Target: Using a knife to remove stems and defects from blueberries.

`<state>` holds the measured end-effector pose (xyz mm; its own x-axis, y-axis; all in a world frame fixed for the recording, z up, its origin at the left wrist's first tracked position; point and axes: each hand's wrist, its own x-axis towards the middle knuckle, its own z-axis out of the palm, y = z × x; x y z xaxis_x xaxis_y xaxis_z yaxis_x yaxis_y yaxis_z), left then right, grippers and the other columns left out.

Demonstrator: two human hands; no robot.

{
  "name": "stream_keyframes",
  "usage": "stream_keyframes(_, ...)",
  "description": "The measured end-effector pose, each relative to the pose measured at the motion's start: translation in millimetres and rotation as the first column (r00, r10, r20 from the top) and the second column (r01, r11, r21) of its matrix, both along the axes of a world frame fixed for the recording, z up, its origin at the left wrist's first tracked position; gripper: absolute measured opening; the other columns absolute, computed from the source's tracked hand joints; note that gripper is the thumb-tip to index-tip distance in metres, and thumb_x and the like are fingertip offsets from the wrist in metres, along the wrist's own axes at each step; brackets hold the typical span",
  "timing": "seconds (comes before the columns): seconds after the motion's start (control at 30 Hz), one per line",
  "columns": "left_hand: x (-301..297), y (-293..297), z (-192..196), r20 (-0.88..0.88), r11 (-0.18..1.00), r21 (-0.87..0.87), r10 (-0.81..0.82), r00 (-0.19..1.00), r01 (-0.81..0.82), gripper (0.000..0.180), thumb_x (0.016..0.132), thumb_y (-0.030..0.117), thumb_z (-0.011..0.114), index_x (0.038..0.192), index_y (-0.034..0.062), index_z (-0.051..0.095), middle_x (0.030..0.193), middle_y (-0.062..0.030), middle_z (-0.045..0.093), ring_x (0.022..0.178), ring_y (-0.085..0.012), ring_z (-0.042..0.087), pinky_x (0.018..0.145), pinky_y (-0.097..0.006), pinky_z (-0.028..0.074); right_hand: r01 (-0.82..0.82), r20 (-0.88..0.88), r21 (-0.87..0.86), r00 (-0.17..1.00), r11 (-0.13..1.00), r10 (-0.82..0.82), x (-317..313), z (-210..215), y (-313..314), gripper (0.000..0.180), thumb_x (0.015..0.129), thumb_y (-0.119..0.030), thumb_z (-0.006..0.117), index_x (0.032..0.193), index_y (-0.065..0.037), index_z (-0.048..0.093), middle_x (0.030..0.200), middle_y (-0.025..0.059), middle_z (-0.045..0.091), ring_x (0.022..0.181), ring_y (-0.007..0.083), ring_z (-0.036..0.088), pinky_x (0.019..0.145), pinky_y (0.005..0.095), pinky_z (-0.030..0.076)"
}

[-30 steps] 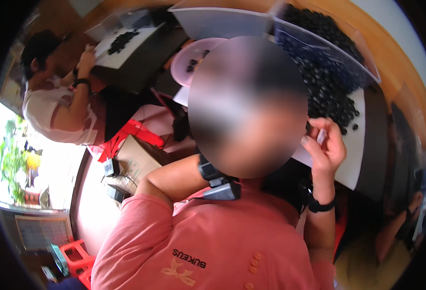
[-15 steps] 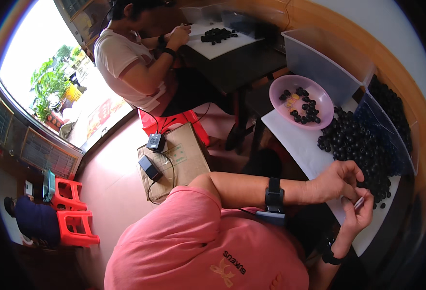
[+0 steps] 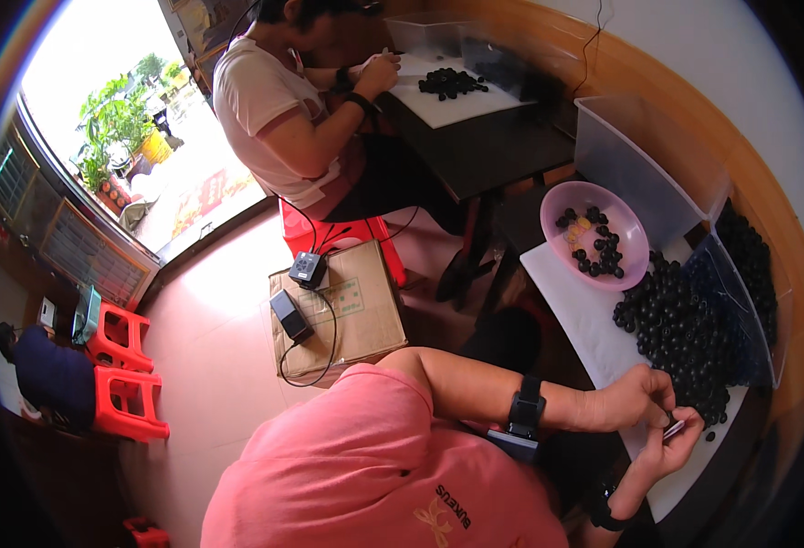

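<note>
Small black parts [image 3: 685, 338] heaped on the white table [image 3: 584, 310] beside a pink bowl [image 3: 557, 203] holding more; left hand [image 3: 644, 402] and right hand [image 3: 671, 447] pinch one small piece [image 3: 674, 426].

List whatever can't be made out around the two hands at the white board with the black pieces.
- Small part pinched between left hand and right hand: head view, too small, covered by fingers.
- Right forearm: head view, mostly hidden behind the left arm and pink shirt.
- Black pieces: head view, too small to tell their shape.
- Clear bin: head view, its contents unreadable through the wall.
</note>
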<state>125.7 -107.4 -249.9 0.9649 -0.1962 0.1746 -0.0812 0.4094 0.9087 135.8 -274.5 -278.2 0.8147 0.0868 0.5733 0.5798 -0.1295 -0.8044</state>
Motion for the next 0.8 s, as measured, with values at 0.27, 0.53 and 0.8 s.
stream_keyframes(0.27, 3.0, 11.7, -11.2, -0.133, 0.994, -0.069, -0.092, 0.987, 0.083, 0.016, 0.076, 0.006, 0.071, 0.09, 0.0001, 0.064, 0.078, -0.0021, 0.063, 0.062, -0.01, 0.057, 0.048, -0.025, 0.045, -0.079, -0.07, -0.022, 0.995, 0.997, 0.077, -12.3, 8.2, 5.1, 0.026, 0.082, 0.009, 0.062, 0.105, 0.0, 0.055, 0.104, 0.0051, 0.052, 0.09, 0.0137, 0.054, 0.082, 0.0267, 0.045)
stream_keyframes(0.53, 12.4, 25.0, -7.5, -0.135, 0.981, 0.011, -0.19, 0.972, 0.194, 0.021, 0.079, 0.015, 0.071, 0.094, -0.0009, 0.069, 0.073, -0.0038, 0.063, 0.064, -0.0106, 0.059, 0.054, -0.026, 0.048, -0.029, -0.057, -0.068, 0.998, 0.997, 0.025, -10.6, 15.1, 7.1, 0.027, 0.079, 0.008, 0.065, 0.105, 0.003, 0.059, 0.099, 0.0078, 0.059, 0.086, 0.0141, 0.054, 0.081, 0.0271, 0.046)
stream_keyframes(0.8, 8.4, 38.6, 1.7, -0.28, 0.964, -0.235, -0.192, 0.941, 0.126, 0.011, 0.09, 0.003, 0.062, 0.101, -0.0016, 0.064, 0.078, -0.0051, 0.064, 0.069, -0.0127, 0.061, 0.057, -0.025, 0.049, -0.188, -0.217, 0.343, 0.937, 0.92, 0.273, -0.7, 37.9, 18.1, 0.031, 0.092, -0.015, 0.062, 0.115, 0.005, 0.06, 0.078, 0.0012, 0.054, 0.07, 0.009, 0.047, 0.065, 0.0229, 0.038)
